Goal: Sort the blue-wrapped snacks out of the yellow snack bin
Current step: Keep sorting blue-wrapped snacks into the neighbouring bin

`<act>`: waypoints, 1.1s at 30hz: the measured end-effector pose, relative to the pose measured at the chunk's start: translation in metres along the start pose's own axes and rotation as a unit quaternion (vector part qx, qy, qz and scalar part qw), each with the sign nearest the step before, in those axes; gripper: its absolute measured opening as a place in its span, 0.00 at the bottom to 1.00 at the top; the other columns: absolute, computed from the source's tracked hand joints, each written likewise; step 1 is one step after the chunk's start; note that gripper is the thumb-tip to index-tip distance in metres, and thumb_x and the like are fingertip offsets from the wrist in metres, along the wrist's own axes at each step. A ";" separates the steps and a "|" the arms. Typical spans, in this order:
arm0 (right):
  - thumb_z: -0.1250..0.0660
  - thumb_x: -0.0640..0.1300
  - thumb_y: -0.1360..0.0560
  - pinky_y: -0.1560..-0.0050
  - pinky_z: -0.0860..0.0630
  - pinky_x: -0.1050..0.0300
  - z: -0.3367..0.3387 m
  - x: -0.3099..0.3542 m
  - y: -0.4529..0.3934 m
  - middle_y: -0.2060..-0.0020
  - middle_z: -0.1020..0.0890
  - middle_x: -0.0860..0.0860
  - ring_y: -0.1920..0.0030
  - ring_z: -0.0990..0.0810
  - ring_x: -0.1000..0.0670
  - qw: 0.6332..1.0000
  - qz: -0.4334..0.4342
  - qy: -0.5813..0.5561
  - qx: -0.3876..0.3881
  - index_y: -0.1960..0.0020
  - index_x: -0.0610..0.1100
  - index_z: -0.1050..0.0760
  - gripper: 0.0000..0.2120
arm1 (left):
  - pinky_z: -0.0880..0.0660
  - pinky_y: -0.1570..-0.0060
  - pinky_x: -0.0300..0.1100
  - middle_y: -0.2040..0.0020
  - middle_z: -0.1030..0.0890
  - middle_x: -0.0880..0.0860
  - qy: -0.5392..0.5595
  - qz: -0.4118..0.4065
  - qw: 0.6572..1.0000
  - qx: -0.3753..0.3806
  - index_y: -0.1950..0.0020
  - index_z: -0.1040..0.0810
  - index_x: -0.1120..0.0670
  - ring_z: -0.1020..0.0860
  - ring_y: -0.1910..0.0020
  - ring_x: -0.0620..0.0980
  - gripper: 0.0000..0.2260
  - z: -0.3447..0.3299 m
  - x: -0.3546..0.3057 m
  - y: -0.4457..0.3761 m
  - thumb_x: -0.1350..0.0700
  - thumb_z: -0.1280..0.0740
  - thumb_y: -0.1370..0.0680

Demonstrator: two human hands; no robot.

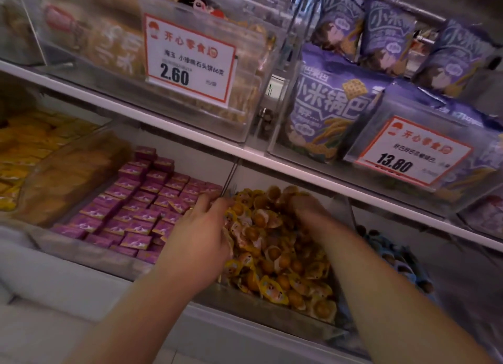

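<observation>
Hands reach into the yellow snack bin (275, 313): left hand (202, 237) rests on the snacks with fingers loosely spread, right hand (310, 214) is blurred, grip unclear. Blue-wrapped snacks (394, 260) lie in the right-hand bin, purple packets (130, 208) left; a shelf (285, 163) overhangs.

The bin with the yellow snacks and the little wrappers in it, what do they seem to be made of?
The yellow snack bin looks like clear rigid plastic, probably acrylic: the snacks show through its front wall, and its edges catch the light. The yellow wrappers look like thin glossy plastic film, printed, with shiny highlights and crimped edges, each round a brown ball-shaped snack. Both hands, left and right, are in the pile.
</observation>
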State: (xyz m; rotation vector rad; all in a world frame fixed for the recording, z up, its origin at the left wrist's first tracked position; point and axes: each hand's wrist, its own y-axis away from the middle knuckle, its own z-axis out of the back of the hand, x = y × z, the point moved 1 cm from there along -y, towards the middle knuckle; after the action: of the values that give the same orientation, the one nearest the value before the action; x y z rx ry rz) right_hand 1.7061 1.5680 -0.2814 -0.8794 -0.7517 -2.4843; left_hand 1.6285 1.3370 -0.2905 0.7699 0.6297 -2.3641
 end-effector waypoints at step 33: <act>0.36 0.55 0.23 0.54 0.18 0.49 -0.063 0.020 -0.015 0.50 0.15 0.38 0.51 0.15 0.39 0.915 -0.027 -0.377 0.137 0.49 0.40 0.15 0.20 | 0.22 0.45 0.47 0.36 0.24 0.45 0.127 0.051 0.991 -0.003 0.29 0.31 0.43 0.22 0.42 0.47 0.30 0.006 -0.010 0.006 0.61 0.34 0.31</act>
State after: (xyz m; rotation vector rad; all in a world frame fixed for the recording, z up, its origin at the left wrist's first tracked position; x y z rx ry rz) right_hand 1.6549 1.5376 -0.3148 -1.7399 -1.3339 -1.9595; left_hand 1.6370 1.3324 -0.2810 1.0856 0.6848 -2.1885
